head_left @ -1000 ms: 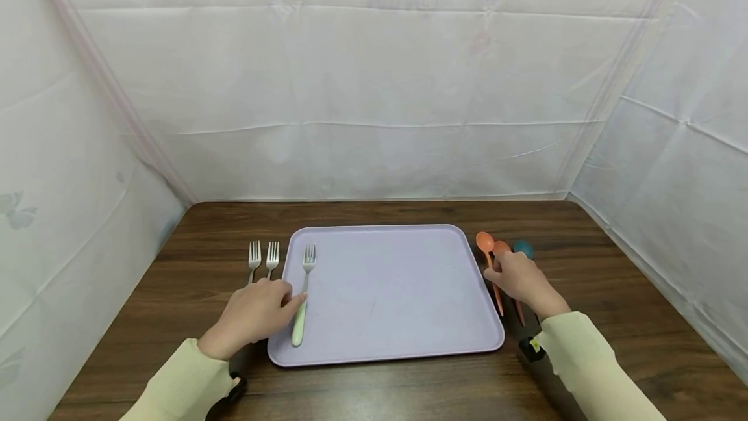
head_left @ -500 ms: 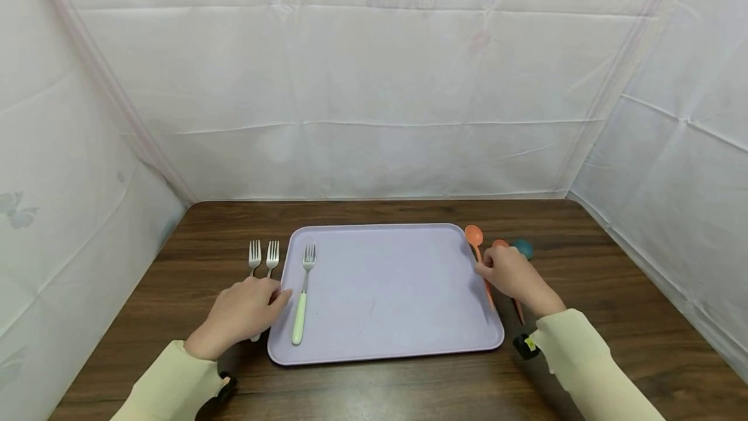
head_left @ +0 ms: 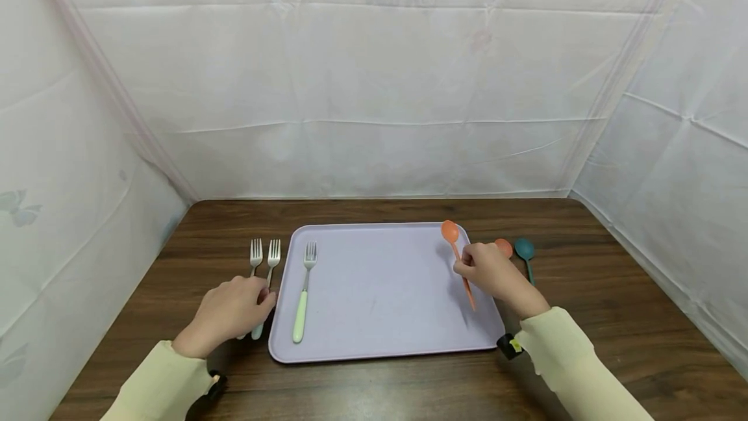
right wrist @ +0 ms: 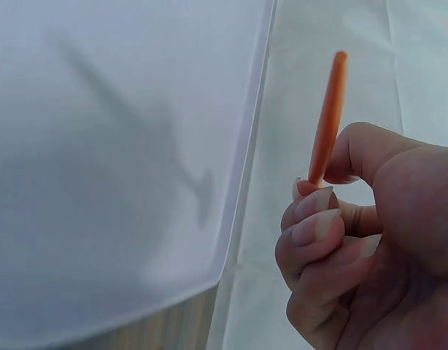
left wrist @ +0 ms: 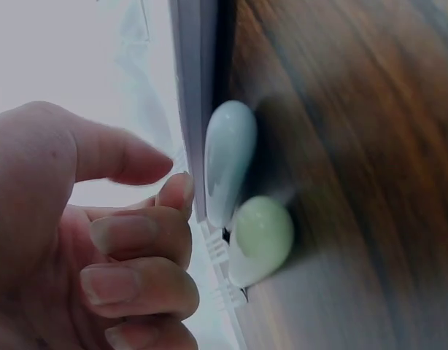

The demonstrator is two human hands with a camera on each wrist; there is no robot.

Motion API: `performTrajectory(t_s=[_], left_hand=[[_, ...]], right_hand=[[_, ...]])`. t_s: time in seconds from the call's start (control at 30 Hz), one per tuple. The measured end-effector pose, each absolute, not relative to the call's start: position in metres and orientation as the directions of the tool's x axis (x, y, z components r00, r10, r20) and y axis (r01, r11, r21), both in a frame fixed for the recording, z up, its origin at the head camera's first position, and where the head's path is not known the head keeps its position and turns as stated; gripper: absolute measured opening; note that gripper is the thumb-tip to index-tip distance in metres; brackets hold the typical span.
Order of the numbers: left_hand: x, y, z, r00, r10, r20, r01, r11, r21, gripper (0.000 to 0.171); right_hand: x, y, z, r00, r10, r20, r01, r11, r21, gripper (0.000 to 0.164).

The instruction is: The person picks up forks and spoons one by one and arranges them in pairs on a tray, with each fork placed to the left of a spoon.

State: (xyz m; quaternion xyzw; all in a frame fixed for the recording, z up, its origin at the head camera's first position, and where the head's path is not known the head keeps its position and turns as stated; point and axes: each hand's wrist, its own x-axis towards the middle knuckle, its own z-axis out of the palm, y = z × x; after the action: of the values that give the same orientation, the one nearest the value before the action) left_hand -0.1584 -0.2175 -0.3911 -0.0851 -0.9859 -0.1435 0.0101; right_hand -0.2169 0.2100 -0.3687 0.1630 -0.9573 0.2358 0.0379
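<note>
My right hand (head_left: 485, 268) pinches an orange spoon (head_left: 449, 231) by its handle above the right part of the lilac tray (head_left: 386, 291). The spoon's handle (right wrist: 328, 120) shows in the right wrist view, its shadow falling on the tray. Left of the tray, my left hand (head_left: 229, 310) hovers with loosely curled fingers and holds nothing. Beneath it lie two forks (head_left: 274, 253), partly hidden; their pale blue handle (left wrist: 230, 157) and green handle (left wrist: 262, 237) appear in the left wrist view. A fork with a light green handle (head_left: 300, 317) lies on the tray's left side.
Right of the tray, another orange spoon (head_left: 503, 247) is mostly hidden behind my right hand. A teal spoon (head_left: 524, 250) lies beside it. The dark wooden table (head_left: 374, 388) is enclosed by white sheeting (head_left: 374, 83) at the back and sides.
My right hand has lifted the orange spoon off the table and carried it left over the tray. My left hand has moved left, from the fork on the tray to above the other forks.
</note>
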Motion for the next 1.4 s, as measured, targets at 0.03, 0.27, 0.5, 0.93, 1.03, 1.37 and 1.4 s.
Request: performTrajectory(t_s=[0.03,0.27,0.5,0.93,1.03,1.37,1.4], left_hand=[[-0.158,-0.219,-0.391,-0.986,0.163,0.042,0.168,0.945,0.282,0.030],[-0.157,-0.225,-0.392,-0.990,0.141,0.018,0.141,0.951,0.275,0.031],[-0.157,-0.228,-0.394,-0.991,0.132,0.008,0.130,0.956,0.264,0.035],[-0.156,-0.237,-0.393,-0.992,0.129,-0.015,0.121,0.964,0.235,0.032],[-0.156,-0.238,-0.393,-0.992,0.123,-0.028,0.113,0.966,0.233,0.031],[-0.155,-0.246,-0.394,-0.993,0.096,-0.071,0.077,0.971,0.226,0.031],[-0.155,-0.247,-0.394,-0.993,0.094,-0.073,0.075,0.971,0.226,0.031]], right_hand=[[-0.217,0.207,-0.369,-0.944,-0.295,0.149,-0.331,0.835,-0.440,0.021],[-0.215,0.190,-0.370,-0.947,-0.303,0.103,-0.315,0.829,-0.462,0.021],[-0.212,0.176,-0.370,-0.939,-0.334,0.082,-0.330,0.807,-0.490,0.020],[-0.207,0.147,-0.369,-0.914,-0.390,0.115,-0.392,0.772,-0.499,0.021],[-0.207,0.139,-0.369,-0.905,-0.407,0.126,-0.412,0.761,-0.502,0.021],[-0.205,0.114,-0.371,-0.884,-0.446,0.136,-0.451,0.743,-0.495,0.022],[-0.205,0.111,-0.372,-0.883,-0.450,0.132,-0.453,0.742,-0.495,0.022]])
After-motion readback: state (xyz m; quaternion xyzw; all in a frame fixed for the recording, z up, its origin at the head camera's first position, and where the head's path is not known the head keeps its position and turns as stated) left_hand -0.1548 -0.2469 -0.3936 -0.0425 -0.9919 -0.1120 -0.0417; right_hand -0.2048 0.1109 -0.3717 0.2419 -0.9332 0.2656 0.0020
